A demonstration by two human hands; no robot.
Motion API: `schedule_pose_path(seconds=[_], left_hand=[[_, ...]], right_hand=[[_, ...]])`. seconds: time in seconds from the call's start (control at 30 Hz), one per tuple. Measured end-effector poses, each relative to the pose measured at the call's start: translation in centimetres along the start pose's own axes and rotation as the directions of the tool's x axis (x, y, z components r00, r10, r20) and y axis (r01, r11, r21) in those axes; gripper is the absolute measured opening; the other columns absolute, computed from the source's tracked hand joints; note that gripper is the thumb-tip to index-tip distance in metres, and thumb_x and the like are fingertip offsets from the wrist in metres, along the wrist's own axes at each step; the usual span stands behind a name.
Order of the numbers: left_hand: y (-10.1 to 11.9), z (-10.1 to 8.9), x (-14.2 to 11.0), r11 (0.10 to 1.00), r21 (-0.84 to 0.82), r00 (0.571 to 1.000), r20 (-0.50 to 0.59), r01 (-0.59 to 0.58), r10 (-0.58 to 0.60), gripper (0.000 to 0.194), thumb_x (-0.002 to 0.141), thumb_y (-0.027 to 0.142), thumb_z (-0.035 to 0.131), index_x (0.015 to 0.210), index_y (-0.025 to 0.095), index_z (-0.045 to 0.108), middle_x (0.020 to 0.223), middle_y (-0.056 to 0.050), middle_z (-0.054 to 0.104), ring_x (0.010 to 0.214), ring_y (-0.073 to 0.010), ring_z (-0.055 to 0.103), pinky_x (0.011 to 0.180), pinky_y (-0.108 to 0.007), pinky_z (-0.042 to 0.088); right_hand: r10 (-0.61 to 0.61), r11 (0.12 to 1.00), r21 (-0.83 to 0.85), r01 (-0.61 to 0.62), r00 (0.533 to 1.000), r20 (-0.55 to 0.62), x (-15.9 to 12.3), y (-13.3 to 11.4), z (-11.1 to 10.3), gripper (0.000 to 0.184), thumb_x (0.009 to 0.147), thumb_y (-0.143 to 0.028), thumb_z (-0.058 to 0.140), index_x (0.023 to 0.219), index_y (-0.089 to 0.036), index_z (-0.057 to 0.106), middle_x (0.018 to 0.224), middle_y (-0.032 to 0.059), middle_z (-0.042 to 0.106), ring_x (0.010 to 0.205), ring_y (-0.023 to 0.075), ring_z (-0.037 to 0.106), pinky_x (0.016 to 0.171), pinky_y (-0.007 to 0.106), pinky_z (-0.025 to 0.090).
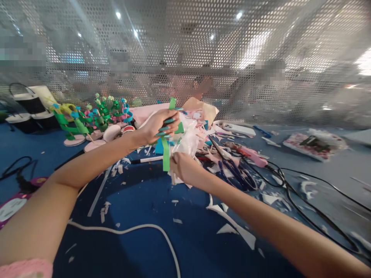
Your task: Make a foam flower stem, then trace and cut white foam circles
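My left hand (162, 125), with long teal nails, is closed around a green paper strip (166, 156). The strip sticks out above the fist and hangs down below it. Just below and to the right, my right hand (184, 166) is at a clear plastic bag (187, 143) amid the scraps. Its fingers are hidden and slightly blurred, so any grip is unclear. A white marker with a black tip (147, 159) lies left of it. Dark-handled scissors (236, 175) and a pink glue gun (252, 154) lie to the right.
Small green paper trees on round bases (95, 123) stand at left, near black-and-white cups (30, 106). Paper scraps (232, 227) litter the blue table. A white cable (127, 230) crosses the front, black cables (290, 189) the right. A perforated metal panel (185, 50) rises behind.
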State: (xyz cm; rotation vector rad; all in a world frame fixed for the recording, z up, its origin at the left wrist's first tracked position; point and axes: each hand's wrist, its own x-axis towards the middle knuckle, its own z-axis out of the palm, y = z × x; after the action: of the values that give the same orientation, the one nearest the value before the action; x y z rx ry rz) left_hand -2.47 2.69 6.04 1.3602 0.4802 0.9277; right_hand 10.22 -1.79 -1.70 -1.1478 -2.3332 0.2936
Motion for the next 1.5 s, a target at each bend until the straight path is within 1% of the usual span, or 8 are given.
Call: schedule_pose_path(seconds=[0.1, 0.23, 0.37, 0.53, 0.77, 0.93, 1.23, 1.5], left_hand=[[-0.9, -0.1, 0.1, 1.0, 0.027, 1.0, -0.006, -0.002, 0.002, 0.038, 0.091, 0.024, 0.027, 0.054, 0.017, 0.032, 0.039, 0.007, 0.03, 0.029, -0.003, 0.025, 0.033, -0.015, 0.027], [-2.4, 0.1, 0.1, 1.0, 0.004, 1.0, 0.012, 0.029, -0.029, 0.041, 0.089, 0.046, 0.03, 0.059, 0.018, 0.032, 0.042, 0.007, 0.03, 0.029, -0.0029, 0.021, 0.031, -0.015, 0.019], [-4.0, 0.7, 0.2, 0.993, 0.111, 0.999, -0.02, 0.041, -0.039, 0.054, 0.08, 0.069, 0.03, 0.06, 0.019, 0.031, 0.044, 0.008, 0.031, 0.029, -0.0023, 0.019, 0.031, -0.017, 0.017], [-5.7, 0.2, 0.6, 0.969, 0.247, 0.993, -0.108, -0.02, 0.048, 0.046, 0.088, 0.054, 0.031, 0.058, 0.019, 0.029, 0.045, 0.008, 0.029, 0.032, -0.0029, 0.021, 0.032, -0.017, 0.021], [-5.8, 0.3, -0.3, 0.777, 0.564, 0.924, -0.063, -0.279, 0.377, 0.037, 0.083, 0.049, 0.05, 0.065, 0.019, 0.038, 0.053, 0.006, 0.033, 0.042, -0.0047, 0.03, 0.038, -0.02, 0.024], [-4.8, 1.5, -1.1, 0.602, 0.708, 0.869, 0.032, -0.368, 0.493, 0.034, 0.083, 0.044, 0.053, 0.064, 0.017, 0.044, 0.052, 0.005, 0.036, 0.046, -0.0056, 0.031, 0.042, -0.022, 0.023], [-4.6, 2.4, -1.8, 0.519, 0.738, 0.817, 0.074, -0.431, 0.572, 0.032, 0.077, 0.04, 0.062, 0.062, 0.016, 0.048, 0.052, 0.005, 0.041, 0.045, -0.0047, 0.032, 0.041, -0.02, 0.024], [-4.1, 2.5, -2.1, 0.324, 0.772, 0.696, 0.206, -0.547, 0.688, 0.031, 0.073, 0.033, 0.066, 0.057, 0.016, 0.047, 0.05, 0.006, 0.04, 0.046, -0.0046, 0.031, 0.043, -0.02, 0.022]], right_hand=[[0.123, 0.973, 0.182, -0.141, 0.987, 0.106, -2.8, 2.3, -2.9, 0.035, 0.091, -0.03, 0.04, 0.063, -0.016, 0.055, 0.054, 0.0059, 0.062, 0.046, 0.0124, 0.059, 0.043, 0.022, 0.048], [0.439, 0.737, 0.519, -0.433, 0.891, 0.118, -4.6, 4.3, -5.5, 0.032, 0.09, -0.034, 0.038, 0.06, -0.022, 0.041, 0.039, 0.0011, 0.056, 0.031, 0.0136, 0.054, 0.033, 0.023, 0.044], [0.465, 0.713, 0.641, -0.286, 0.876, -0.126, -3.9, 4.3, -4.9, 0.024, 0.088, -0.037, 0.043, 0.07, -0.021, 0.041, 0.039, -0.0052, 0.052, 0.03, 0.0103, 0.049, 0.033, 0.021, 0.04], [0.347, 0.707, 0.707, -0.016, 0.879, -0.328, -3.4, 3.3, -2.3, 0.026, 0.088, -0.043, 0.043, 0.075, -0.022, 0.038, 0.036, -0.0115, 0.042, 0.027, 0.0055, 0.038, 0.032, 0.018, 0.032], [0.372, 0.632, 0.775, 0.002, 0.877, -0.305, -4.8, 3.8, -2.6, 0.033, 0.08, -0.053, 0.052, 0.078, -0.022, 0.039, 0.041, -0.0109, 0.047, 0.026, 0.0064, 0.04, 0.027, 0.018, 0.029], [0.323, 0.688, 0.725, 0.019, 0.887, -0.33, -4.9, 3.6, -3.3, 0.033, 0.079, -0.053, 0.053, 0.076, -0.023, 0.039, 0.041, -0.0102, 0.046, 0.026, 0.0078, 0.041, 0.027, 0.02, 0.03], [0.255, 0.779, 0.627, -0.019, 0.923, -0.289, -5.6, 2.7, -3.4, 0.027, 0.082, -0.045, 0.054, 0.079, -0.023, 0.039, 0.043, -0.0091, 0.048, 0.031, 0.0098, 0.047, 0.033, 0.022, 0.036], [0.065, 0.947, 0.307, 0.09, 0.886, -0.459, -6.0, 2.5, -3.4, 0.023, 0.081, -0.036, 0.058, 0.077, -0.022, 0.04, 0.054, -0.0068, 0.05, 0.04, 0.0066, 0.043, 0.042, 0.02, 0.032]])
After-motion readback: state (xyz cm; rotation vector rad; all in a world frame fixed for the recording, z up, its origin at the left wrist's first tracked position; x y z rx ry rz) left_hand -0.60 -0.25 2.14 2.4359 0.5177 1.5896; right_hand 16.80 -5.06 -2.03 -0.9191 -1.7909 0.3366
